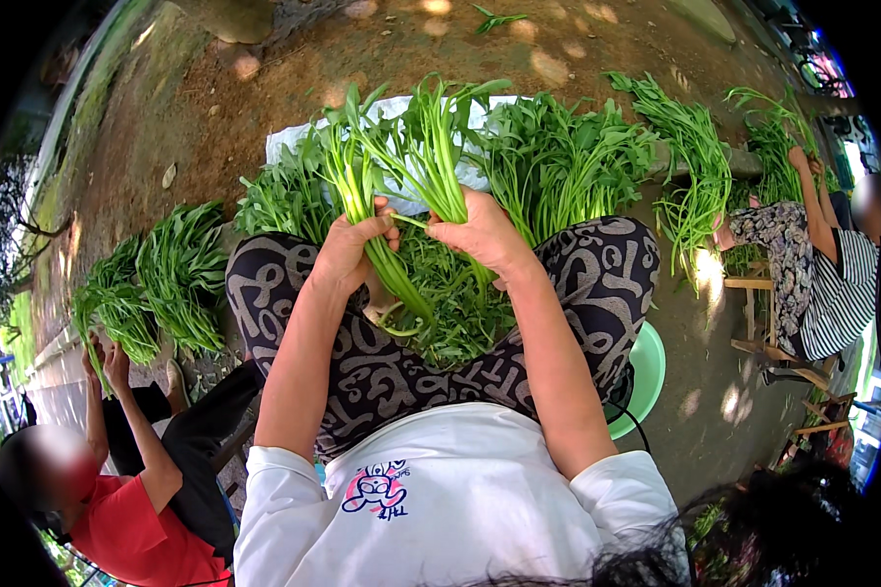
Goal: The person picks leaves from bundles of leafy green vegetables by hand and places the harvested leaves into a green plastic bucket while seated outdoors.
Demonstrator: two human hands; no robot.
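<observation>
My left hand [354, 243] is wrapped round a bunch of water spinach [346, 166], whose leaves point away from me while its pale stems hang below the fist. Another bunch of water spinach [440, 161] stands upright in my closed right hand [485, 235]. Between the two hands, one thin stem [409, 221] runs across, with the fingertips of both hands close to its ends. Below them, loose leaves and cut pieces form a green heap [460, 318] between my legs. More water spinach lies just beyond my knees, as a left pile [282, 199] and a larger right pile [578, 157].
A white sheet [286, 143] lies under the greens ahead. By my right thigh stands a mint-green basin [648, 377]. A person in red [142, 528] sits at left and one in stripes [842, 293] at right, both handling greens. Further bundles [181, 269] lie at left.
</observation>
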